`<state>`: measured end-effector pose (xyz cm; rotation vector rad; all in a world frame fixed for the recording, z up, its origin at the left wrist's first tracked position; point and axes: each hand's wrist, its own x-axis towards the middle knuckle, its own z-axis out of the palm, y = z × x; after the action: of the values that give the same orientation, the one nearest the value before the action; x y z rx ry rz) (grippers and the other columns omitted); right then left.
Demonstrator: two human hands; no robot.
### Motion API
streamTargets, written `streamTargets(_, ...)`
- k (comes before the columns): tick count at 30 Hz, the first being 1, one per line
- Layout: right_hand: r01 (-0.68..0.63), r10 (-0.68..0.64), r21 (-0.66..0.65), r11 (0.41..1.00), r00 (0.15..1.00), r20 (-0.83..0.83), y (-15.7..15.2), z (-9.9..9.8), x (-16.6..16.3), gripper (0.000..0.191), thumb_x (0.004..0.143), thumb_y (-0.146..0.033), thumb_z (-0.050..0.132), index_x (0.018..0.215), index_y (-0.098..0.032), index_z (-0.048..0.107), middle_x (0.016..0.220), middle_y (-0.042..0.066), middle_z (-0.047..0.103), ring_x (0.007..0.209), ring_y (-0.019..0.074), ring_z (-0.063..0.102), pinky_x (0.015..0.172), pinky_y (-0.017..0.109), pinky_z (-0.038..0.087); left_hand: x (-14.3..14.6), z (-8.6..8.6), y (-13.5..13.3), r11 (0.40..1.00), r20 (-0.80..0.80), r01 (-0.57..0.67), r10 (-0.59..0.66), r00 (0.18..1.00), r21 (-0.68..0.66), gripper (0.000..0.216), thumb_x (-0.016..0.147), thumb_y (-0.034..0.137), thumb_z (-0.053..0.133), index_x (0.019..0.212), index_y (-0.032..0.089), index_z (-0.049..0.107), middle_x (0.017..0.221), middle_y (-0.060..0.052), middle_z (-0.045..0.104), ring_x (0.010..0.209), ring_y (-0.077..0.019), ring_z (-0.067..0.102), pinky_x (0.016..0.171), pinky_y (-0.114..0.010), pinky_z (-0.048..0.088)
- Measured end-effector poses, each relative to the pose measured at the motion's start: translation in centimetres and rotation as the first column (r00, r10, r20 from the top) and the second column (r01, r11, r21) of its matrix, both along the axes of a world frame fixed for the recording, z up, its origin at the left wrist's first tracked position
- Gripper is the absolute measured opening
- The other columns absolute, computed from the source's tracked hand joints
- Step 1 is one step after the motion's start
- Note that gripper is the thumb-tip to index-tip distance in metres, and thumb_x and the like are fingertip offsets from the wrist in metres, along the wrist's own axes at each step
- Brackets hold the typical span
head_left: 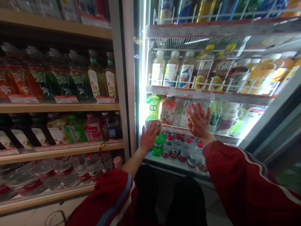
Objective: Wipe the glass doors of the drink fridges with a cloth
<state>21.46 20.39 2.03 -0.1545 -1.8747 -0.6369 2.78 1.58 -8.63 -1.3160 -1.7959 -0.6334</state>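
Note:
My left hand point(150, 138) is at the left end of a lit cooler shelf, its fingers over a pale folded cloth point(150, 123). The cloth is against the shelf's front edge, just below a green-labelled drink bottle point(153, 106). Beside that stands a bottle with a red-pink label point(167, 111). My right hand point(199, 121) is raised with its fingers apart, holding nothing. It is in front of clear bottles on the same shelf and partly hides them. Below my left hand stands a green bottle point(157, 146).
Red-capped water bottles point(179, 147) line the cooler's bottom shelf. Above, a wire-fronted shelf point(181, 91) carries several drinks. An open glass door point(270, 135) stands at the right. To the left, a wooden rack point(58, 108) is full of bottles. A dark cable point(101, 157) hangs from it.

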Motion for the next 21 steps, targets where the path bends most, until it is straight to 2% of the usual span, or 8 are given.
streamTargets(3,0.042,-0.041,-0.040,0.998,0.999,0.018,-0.1,0.0,0.0,0.043,0.087,-0.025,0.044,0.130,-0.025,0.050,0.146,0.005,0.041,0.143,0.0229,0.019,0.114,0.054,0.008,-1.1,-0.6,-0.8,0.995,0.070,-0.087,0.083,0.994,0.054,0.043,0.090,0.014,0.039,0.131,0.022,0.048,0.144,-0.012,0.041,0.141,-0.0242,0.023,0.113,-0.058,0.017)
streamTargets(5,0.056,-0.055,-0.050,0.997,0.998,0.025,-0.2,0.0,0.0,0.044,0.087,-0.026,0.044,0.130,-0.026,0.049,0.146,0.005,0.040,0.143,0.0232,0.019,0.114,0.055,0.008,-0.7,-0.8,-0.5,0.992,0.078,-0.099,0.093,0.993,0.073,0.044,0.090,0.016,0.040,0.133,0.020,0.046,0.145,-0.013,0.039,0.141,-0.0250,0.019,0.114,-0.057,0.018)
streamTargets(7,0.061,-0.060,-0.050,0.997,0.998,0.023,-0.3,0.0,0.0,0.044,0.087,-0.026,0.045,0.130,-0.025,0.049,0.146,0.006,0.041,0.143,0.0237,0.019,0.114,0.054,0.008,0.1,-1.1,0.1,0.999,0.022,-0.039,0.039,0.999,0.032,0.045,0.090,0.015,0.041,0.134,0.020,0.046,0.144,-0.012,0.040,0.141,-0.0247,0.020,0.114,-0.054,0.019)
streamTargets(9,0.062,-0.061,-0.057,0.996,0.998,0.024,-0.4,0.0,0.0,0.045,0.086,-0.026,0.045,0.131,-0.025,0.049,0.146,0.006,0.041,0.143,0.0243,0.020,0.114,0.055,0.008,0.6,-1.5,0.5,0.996,-0.079,0.064,-0.070,0.994,-0.067,0.045,0.089,0.014,0.041,0.133,0.023,0.048,0.141,-0.010,0.046,0.139,-0.0228,0.026,0.115,-0.052,0.020)
streamTargets(12,0.061,-0.060,-0.064,0.996,0.998,0.025,-0.4,0.0,-0.1,0.047,0.087,-0.025,0.045,0.134,-0.027,0.046,0.147,0.005,0.040,0.143,0.0241,0.021,0.114,0.055,0.008,-0.1,-1.7,0.1,0.980,-0.201,0.127,-0.157,0.967,-0.151,0.044,0.090,0.012,0.040,0.130,0.026,0.050,0.138,-0.008,0.050,0.137,-0.0202,0.031,0.115,-0.052,0.018)
streamTargets(15,0.044,-0.044,-0.018,0.999,0.999,0.000,-0.4,0.0,-0.2,0.047,0.086,-0.024,0.044,0.133,-0.027,0.046,0.147,0.005,0.039,0.143,0.0234,0.021,0.114,0.054,0.009,-2.5,-1.0,-1.3,0.998,-0.229,0.062,-0.062,0.971,-0.007,0.046,0.088,0.010,0.042,0.131,0.024,0.048,0.141,-0.010,0.046,0.140,-0.0206,0.024,0.116,-0.052,0.012)
streamTargets(18,0.048,-0.048,0.014,0.999,0.999,-0.019,-0.5,0.1,-0.2,0.044,0.086,-0.023,0.045,0.130,-0.026,0.049,0.146,0.006,0.042,0.142,0.0235,0.022,0.114,0.054,0.011,-4.4,-0.1,-2.2,0.986,-0.169,0.001,0.028,0.985,0.166,0.051,0.086,0.010,0.046,0.135,0.020,0.044,0.147,-0.013,0.036,0.143,-0.0228,0.014,0.116,-0.052,0.007)
streamTargets(21,0.051,-0.051,0.019,0.999,0.999,-0.019,-0.6,0.1,-0.2,0.044,0.086,-0.022,0.045,0.130,-0.025,0.049,0.145,0.006,0.043,0.142,0.0233,0.022,0.114,0.054,0.012,-4.2,0.0,-2.1,0.981,-0.173,0.008,0.026,0.985,0.191,0.053,0.085,0.011,0.048,0.137,0.019,0.042,0.149,-0.014,0.032,0.143,-0.0232,0.009,0.116,-0.051,0.009)
